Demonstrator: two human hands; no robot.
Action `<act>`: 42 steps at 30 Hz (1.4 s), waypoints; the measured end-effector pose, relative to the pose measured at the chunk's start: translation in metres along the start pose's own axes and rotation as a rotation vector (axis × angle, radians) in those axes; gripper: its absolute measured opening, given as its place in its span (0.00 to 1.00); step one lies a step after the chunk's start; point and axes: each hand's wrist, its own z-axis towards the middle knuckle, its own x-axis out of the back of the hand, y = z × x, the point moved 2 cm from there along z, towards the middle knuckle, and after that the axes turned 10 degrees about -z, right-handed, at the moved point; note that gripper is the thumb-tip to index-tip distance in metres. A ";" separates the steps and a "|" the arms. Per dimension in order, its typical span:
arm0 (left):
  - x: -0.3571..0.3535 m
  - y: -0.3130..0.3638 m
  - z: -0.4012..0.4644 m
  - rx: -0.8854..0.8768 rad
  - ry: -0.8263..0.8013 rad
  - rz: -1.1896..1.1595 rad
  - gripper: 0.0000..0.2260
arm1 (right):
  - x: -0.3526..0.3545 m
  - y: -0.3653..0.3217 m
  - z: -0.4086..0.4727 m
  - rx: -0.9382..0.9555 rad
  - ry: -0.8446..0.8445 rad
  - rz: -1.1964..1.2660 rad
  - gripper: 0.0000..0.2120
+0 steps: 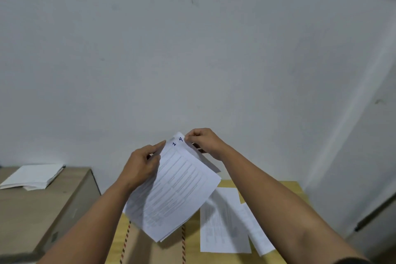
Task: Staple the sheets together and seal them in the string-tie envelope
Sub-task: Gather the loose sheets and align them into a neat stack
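I hold a small stack of printed white sheets (pixel 175 191) up above the table, tilted, with handwritten numbers at the top corner. My left hand (pixel 143 165) grips the stack's upper left edge. At the top right corner my right hand (pixel 203 141) pinches the sheets, and a dark object, only partly visible, sits under its fingers. A brown envelope (pixel 150 248) with red-striped edges lies flat on the yellow table (pixel 278 191) below the stack. No string tie is visible.
Two loose printed sheets (pixel 225 221) lie on the table to the right of the envelope. A wooden cabinet (pixel 42 199) at the left carries a pile of white papers (pixel 34 176). A plain white wall stands right behind.
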 end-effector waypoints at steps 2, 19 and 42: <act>0.002 0.002 -0.001 -0.010 0.012 -0.012 0.23 | -0.005 -0.003 -0.004 -0.014 -0.023 0.022 0.07; 0.011 0.005 -0.009 -0.036 0.033 -0.088 0.23 | -0.016 -0.021 -0.019 -0.067 0.066 0.128 0.04; -0.007 0.031 -0.010 -0.021 0.068 -0.079 0.23 | -0.014 -0.039 -0.052 0.130 -0.033 0.251 0.10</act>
